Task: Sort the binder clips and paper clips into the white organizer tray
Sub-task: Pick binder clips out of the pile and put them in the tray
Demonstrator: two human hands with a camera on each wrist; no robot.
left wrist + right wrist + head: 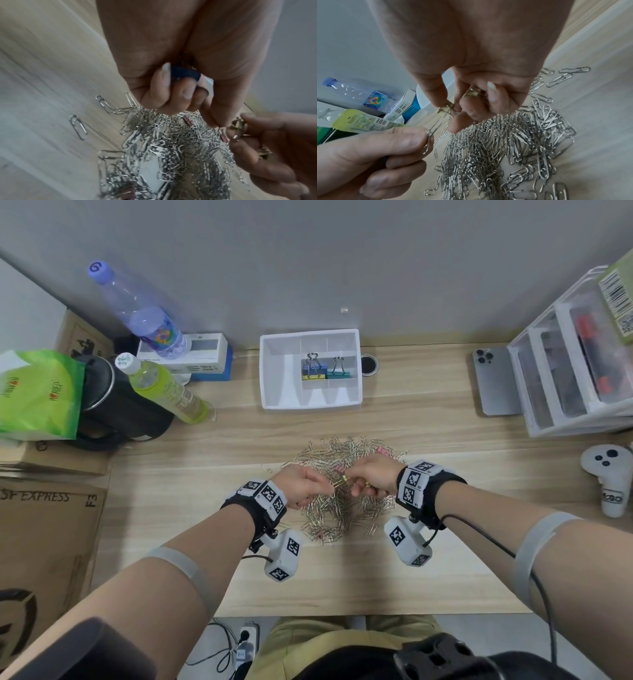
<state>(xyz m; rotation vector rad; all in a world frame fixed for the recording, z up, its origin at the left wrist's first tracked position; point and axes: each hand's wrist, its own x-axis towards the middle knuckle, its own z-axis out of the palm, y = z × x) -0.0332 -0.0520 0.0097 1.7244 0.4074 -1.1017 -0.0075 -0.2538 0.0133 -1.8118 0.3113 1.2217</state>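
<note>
Over the wooden desk, each hand pinches clips: left, right.

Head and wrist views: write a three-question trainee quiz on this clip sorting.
1. True or false: the tray already holds binder clips.
2. Where is the pile? A in the tray; B on the desk near both hands; C beside the phone.
3. Fill in: the right hand pinches a small ____-coloured clip.

Key
1. True: two stand in its middle cells.
2. B
3. Gold. The left hand pinches a paper clip near it.
</note>
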